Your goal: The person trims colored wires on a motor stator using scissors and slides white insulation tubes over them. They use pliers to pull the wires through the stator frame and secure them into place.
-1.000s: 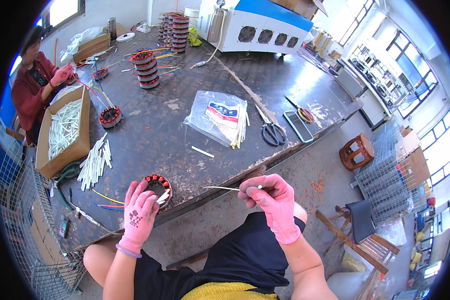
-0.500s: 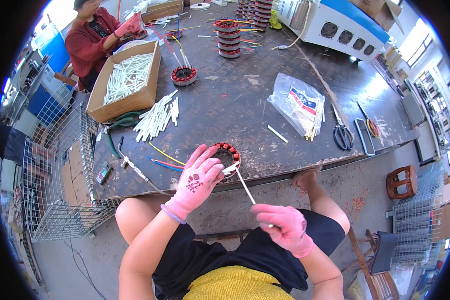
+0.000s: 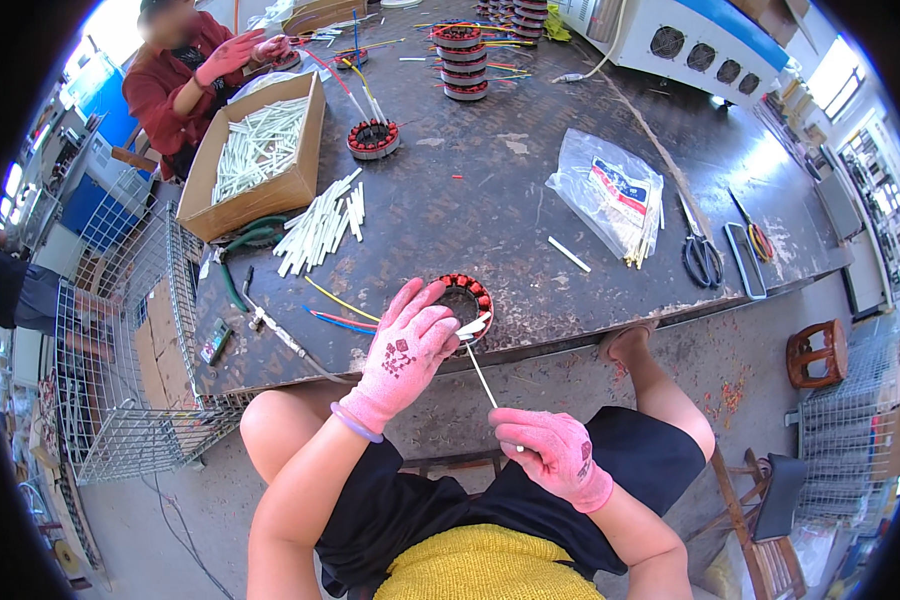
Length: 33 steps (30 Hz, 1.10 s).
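Note:
A ring-shaped motor stator [image 3: 480, 290] with red windings lies at the near edge of the dark table. Over its left side is my left hand [image 3: 405, 345], in a pink glove, its fingers gripping the rim. White sleeve pieces [image 3: 476, 326] show beside my fingertips at the stator's near side. Closed around a thin white stick [image 3: 482, 376] is my pink-gloved right hand [image 3: 555, 450], held above my lap. The stick's far end reaches the stator's near side. Yellow, red and blue wires [image 3: 342, 318] run out leftward from the stator.
Loose white tubes [image 3: 320, 232] lie beside a cardboard box [image 3: 202, 215] of more tubes. A plastic bag [image 3: 595, 185], scissors [image 3: 702, 260] and a phone [image 3: 744, 262] lie at right. Another stator [image 3: 373, 140] and a stator stack [image 3: 462, 65] stand farther back. A co-worker [image 3: 175, 95] sits far left.
My right hand has shifted a little left, and the stick now stands steeper against the stator. My left hand stays on the stator. The co-worker's hands have moved apart.

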### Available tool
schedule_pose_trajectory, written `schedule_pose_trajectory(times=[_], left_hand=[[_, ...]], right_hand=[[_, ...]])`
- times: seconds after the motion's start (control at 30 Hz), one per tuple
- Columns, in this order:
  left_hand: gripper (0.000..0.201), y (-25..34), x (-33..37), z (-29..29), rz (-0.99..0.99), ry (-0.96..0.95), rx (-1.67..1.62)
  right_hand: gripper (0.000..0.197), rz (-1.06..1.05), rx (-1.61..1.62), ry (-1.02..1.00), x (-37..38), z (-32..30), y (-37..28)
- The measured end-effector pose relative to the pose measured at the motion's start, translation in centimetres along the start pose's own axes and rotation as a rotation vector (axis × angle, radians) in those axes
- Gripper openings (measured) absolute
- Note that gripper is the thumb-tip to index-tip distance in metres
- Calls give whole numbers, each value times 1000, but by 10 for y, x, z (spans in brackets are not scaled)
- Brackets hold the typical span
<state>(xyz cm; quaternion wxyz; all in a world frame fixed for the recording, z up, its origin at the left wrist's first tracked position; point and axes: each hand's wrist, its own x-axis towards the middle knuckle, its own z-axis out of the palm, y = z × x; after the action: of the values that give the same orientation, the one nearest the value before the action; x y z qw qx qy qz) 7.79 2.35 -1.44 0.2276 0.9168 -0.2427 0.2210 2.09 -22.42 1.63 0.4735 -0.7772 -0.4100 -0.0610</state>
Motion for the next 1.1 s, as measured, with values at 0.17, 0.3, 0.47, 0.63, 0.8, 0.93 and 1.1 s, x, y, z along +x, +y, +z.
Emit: schedule_pose_trajectory(times=[0.17,0.3,0.47,0.63,0.8,0.93,1.1], left_hand=[[23,-2,-1,-1,-11,5,-60],[18,1,2,-3,-22,11,-77],[22,2,-1,0,-65,27,-122],[30,1,-2,-1,-102,28,-210],[32,-3,-6,0,-149,1,-315],[32,-2,-5,2,-147,42,-345],[30,-3,-7,2,-158,23,-376]], right_hand=[[29,77,68,37,12,10,6],[27,117,144,116,22,31,23],[21,230,180,165,33,44,31],[20,521,314,140,38,45,36],[20,779,889,118,50,40,28],[24,701,804,77,49,43,34],[28,686,769,39,50,45,38]])
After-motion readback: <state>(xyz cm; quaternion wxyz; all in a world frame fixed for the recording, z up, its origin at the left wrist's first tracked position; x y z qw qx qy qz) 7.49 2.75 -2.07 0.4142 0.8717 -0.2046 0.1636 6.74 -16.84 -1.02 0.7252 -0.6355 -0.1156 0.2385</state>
